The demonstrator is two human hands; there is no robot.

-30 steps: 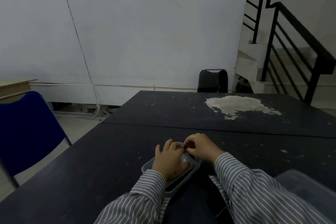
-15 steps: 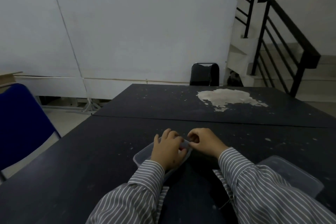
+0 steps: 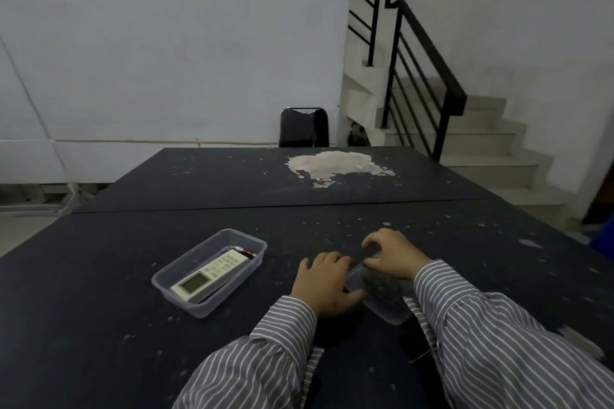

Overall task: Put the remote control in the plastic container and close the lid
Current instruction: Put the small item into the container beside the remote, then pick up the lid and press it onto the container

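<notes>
Remote control [image 3: 210,276] lies in the lidless plastic container [image 3: 253,239] on the scuffed black table [image 3: 133,236]; both hands' grip touches the lid [image 3: 382,292].

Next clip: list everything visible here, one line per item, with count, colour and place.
container: 1, clear, open, left of the hands on the table
remote: 1, white, lying inside the container
small item: 1, red and dark, in the container beyond the remote; identity unclear
lid: 1, clear, under both hands
table: 1, black, speckled, pale worn patch at far side
chair: 1, black, behind the table
stairs: 1 flight, grey with black railing, right rear
left hand: on the lid's left edge
right hand: on the lid's far edge
</notes>
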